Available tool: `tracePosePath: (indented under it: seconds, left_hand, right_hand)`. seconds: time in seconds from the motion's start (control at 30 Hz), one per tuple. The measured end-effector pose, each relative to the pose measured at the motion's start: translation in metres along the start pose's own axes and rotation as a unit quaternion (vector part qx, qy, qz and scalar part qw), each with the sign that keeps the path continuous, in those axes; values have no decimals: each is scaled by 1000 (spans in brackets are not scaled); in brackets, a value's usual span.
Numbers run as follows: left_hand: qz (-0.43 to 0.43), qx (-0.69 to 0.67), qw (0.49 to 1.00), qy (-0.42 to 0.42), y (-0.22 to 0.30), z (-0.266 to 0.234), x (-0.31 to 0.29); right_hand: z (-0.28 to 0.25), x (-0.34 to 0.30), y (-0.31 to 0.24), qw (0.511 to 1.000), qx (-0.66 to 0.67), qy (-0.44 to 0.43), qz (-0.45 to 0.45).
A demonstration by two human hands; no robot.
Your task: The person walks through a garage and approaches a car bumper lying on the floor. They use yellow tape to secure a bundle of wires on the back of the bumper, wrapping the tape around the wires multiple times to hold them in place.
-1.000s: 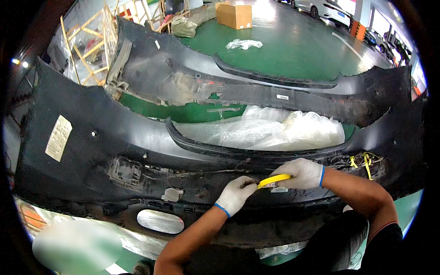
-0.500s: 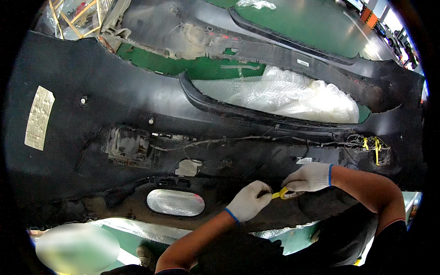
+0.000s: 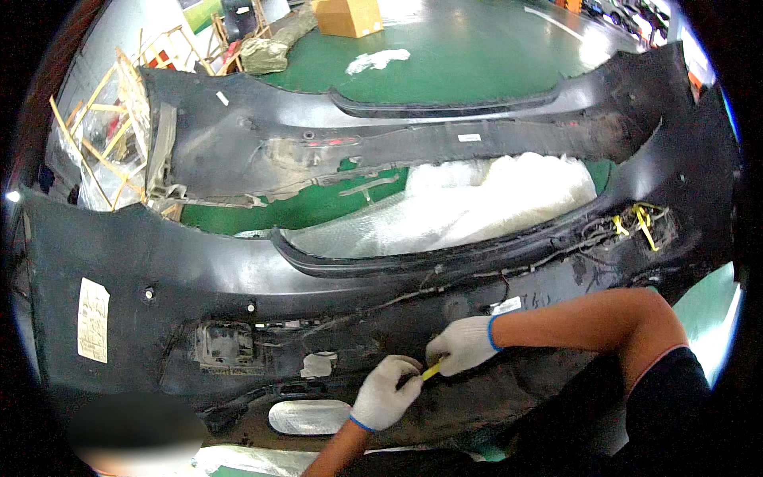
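Both my hands wear white knit gloves with blue cuffs. My left hand (image 3: pixel 387 395) pinches one end of a short piece of yellow tape (image 3: pixel 431 371). The other end runs into my right hand (image 3: pixel 462 346), whose fingers are closed on it and hide any roll. Both hands are over the lower part of a large black car bumper (image 3: pixel 191 262), inner side up. A cable harness (image 3: pixel 469 274) runs along it to a bundle with yellow tape strips (image 3: pixel 642 226) at the right. The bumper's oval opening (image 3: pixel 308 417) lies left of my left hand.
A second black bumper (image 3: pixel 397 143) lies behind, with clear bubble wrap (image 3: pixel 509 195) between the two. At the far left stands a wooden frame (image 3: pixel 111 143) with clear plastic. A cardboard box (image 3: pixel 347 17) sits on the green floor (image 3: pixel 461 56).
My view has tilted up and shows more floor behind. Both hands now appear further left and lower, still joined by the tape. The yellow loop seen at my right hand is now mostly hidden.
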State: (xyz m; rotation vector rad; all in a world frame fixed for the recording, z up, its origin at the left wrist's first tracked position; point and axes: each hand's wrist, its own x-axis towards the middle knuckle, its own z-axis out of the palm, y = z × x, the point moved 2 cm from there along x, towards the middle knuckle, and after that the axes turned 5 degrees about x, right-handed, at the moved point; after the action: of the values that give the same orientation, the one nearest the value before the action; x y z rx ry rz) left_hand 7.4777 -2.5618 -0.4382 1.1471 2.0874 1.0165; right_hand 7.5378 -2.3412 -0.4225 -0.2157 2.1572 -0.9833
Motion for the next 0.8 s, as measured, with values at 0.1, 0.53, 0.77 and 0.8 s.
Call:
tracePosePath:
  seconds: [0.1,0.53,0.77,0.8]
  left_hand:
    - [17,90,996,-21,9,-7,-1]
    - [-84,295,946,-101,40,-58,78]
    - [-105,541,745,-375,-7,-13,89]
    - [-77,556,741,-368,-11,-12,77]
  right_hand:
    - [1,11,9,999,26,-9,-40]
    - [13,57,80,998,-64,-10,6]
    - [-6,44,162,991,11,-43,128]
    - [-9,40,167,989,35,-33,137]
